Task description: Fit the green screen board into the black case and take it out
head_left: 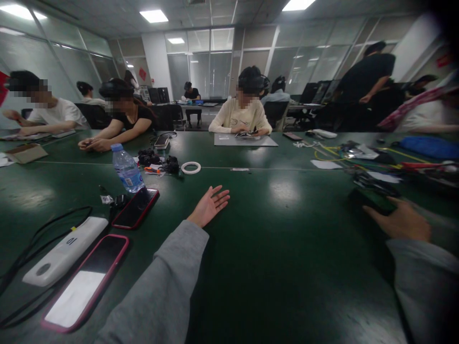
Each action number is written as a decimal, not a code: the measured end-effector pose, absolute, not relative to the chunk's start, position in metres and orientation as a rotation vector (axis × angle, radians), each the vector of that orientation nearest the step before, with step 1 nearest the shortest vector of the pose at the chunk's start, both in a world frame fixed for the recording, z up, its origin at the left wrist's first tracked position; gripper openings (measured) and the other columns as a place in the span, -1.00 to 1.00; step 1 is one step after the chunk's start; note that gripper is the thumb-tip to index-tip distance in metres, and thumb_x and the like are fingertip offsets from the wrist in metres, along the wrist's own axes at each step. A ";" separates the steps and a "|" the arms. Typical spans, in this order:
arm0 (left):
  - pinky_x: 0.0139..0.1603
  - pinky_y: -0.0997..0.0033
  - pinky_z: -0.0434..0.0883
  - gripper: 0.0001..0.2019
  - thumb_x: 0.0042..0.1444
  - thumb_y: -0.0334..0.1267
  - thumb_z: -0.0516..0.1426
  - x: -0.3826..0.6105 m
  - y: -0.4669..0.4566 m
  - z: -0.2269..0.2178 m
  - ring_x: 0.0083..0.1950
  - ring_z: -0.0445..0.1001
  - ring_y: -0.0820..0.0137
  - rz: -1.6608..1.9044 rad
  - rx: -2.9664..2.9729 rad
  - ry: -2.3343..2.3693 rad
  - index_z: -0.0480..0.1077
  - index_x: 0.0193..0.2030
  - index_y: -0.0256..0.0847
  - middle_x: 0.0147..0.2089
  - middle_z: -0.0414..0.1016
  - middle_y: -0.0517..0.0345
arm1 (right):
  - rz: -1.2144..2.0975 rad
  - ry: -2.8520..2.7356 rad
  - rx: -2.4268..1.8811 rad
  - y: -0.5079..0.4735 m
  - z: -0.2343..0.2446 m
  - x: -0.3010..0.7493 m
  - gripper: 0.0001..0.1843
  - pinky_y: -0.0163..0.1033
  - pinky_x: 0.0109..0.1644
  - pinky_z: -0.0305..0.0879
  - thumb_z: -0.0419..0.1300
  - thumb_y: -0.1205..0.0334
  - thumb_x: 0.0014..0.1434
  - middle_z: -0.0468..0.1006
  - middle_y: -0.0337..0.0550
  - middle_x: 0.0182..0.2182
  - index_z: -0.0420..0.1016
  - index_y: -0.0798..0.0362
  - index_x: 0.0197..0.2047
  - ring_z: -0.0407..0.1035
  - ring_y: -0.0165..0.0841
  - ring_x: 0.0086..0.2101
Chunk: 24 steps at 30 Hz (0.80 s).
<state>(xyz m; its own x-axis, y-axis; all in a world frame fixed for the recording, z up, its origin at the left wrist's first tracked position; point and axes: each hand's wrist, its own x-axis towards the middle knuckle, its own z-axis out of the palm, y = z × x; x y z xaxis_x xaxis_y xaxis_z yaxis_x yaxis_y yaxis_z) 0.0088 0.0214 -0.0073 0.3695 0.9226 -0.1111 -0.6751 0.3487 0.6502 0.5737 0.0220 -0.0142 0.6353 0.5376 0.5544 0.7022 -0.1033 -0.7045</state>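
Note:
My left hand [210,206] lies palm up on the dark green table [279,248], its fingers spread and nothing in it. Over at the right, my right hand [403,220] is somewhat blurred, with the thumb held apart from the fingers. Just beyond its fingertips is a bundle of black items [375,184], perhaps cables; whether the fingers touch it I cannot tell. Left of my left forearm are a dark phone in a red case [136,209], a phone in a pink case [89,282] with a partly white screen, and a long white device [68,251] marked 01.
A water bottle [127,169] stands near black cables [158,160] and a white tape ring [191,167]. Yellow cables, papers and a blue bag [430,146] lie at the right. Across the table, a person [247,112] handles something on a grey board [245,140]; other people sit nearby.

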 end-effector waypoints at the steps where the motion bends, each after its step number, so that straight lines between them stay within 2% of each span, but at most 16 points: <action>1: 0.09 0.23 0.34 -0.55 0.15 -0.01 0.07 0.009 0.021 -0.007 0.08 0.41 0.26 1.095 0.563 0.518 0.27 0.12 -0.18 0.11 0.38 -0.08 | -0.200 -1.066 -1.905 0.025 -0.014 0.555 -0.25 0.15 -0.23 0.08 0.48 0.20 -0.40 0.42 0.37 -0.23 0.48 0.19 -0.05 0.38 -0.14 -0.38; 3: 0.08 0.24 0.34 -0.54 0.13 -0.03 0.09 0.009 0.020 -0.005 0.07 0.41 0.27 1.099 0.574 0.532 0.26 0.13 -0.15 0.11 0.38 -0.06 | -0.257 -1.257 -1.936 0.029 -0.010 0.498 -0.21 0.05 -0.21 0.16 0.41 0.06 -0.17 0.39 0.32 -0.14 0.32 0.11 0.13 0.39 -0.07 -0.24; 6: 0.08 0.24 0.34 -0.52 0.10 -0.08 0.14 0.011 0.018 -0.003 0.06 0.42 0.28 1.127 0.619 0.565 0.23 0.16 -0.08 0.14 0.35 -0.04 | -0.217 -1.441 -1.750 0.023 -0.002 0.383 -0.28 -0.10 -0.26 0.22 0.27 -0.10 0.00 0.41 0.19 -0.18 0.23 0.12 0.12 0.39 -0.13 -0.24; 9: 0.07 0.25 0.35 -0.44 0.04 -0.16 0.21 0.016 0.014 -0.002 0.02 0.45 0.32 1.153 0.684 0.610 0.17 0.19 0.04 0.15 0.33 0.01 | -0.166 -1.632 -1.531 0.008 0.000 0.270 -0.41 -0.16 -0.28 0.26 0.16 -0.09 0.12 0.41 0.10 -0.23 0.19 0.17 0.05 0.38 -0.19 -0.27; 12: 0.03 0.30 0.37 -0.34 -0.05 -0.27 0.28 0.022 0.011 -0.003 -0.06 0.48 0.38 1.188 0.737 0.625 0.11 0.19 0.06 0.08 0.36 0.07 | -0.151 -1.789 -1.384 -0.004 -0.006 0.193 -0.52 -0.21 -0.19 0.33 0.17 -0.02 0.14 0.40 -0.02 -0.19 0.19 0.11 0.00 0.38 -0.27 -0.22; 17: -0.07 0.34 0.42 -0.40 -0.15 -0.36 0.33 0.027 0.014 -0.008 -0.11 0.48 0.38 1.314 0.726 0.681 0.15 0.01 -0.10 -0.07 0.42 0.08 | -0.199 -1.996 -1.170 -0.009 -0.013 0.156 -0.59 -0.16 -0.06 0.36 0.13 0.13 0.18 0.36 0.01 -0.09 0.17 0.12 0.03 0.32 -0.24 -0.07; 24: -0.16 0.37 0.44 -0.47 -0.12 -0.33 0.31 0.027 0.020 -0.014 -0.16 0.48 0.39 1.310 0.746 0.716 0.18 -0.02 -0.10 -0.10 0.42 0.09 | -0.139 -1.993 -1.212 -0.006 -0.013 0.163 -0.56 -0.16 -0.10 0.38 0.16 0.14 0.15 0.36 -0.03 -0.11 0.15 0.11 0.04 0.33 -0.25 -0.11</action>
<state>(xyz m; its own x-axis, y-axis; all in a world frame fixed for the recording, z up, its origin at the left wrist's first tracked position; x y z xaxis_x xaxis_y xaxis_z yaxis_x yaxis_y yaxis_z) 0.0266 0.0201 -0.0141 0.1213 0.9918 -0.0411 -0.5708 0.1036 0.8146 0.1627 -0.0059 -0.0131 -0.2377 0.7062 0.6670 0.7921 0.5384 -0.2878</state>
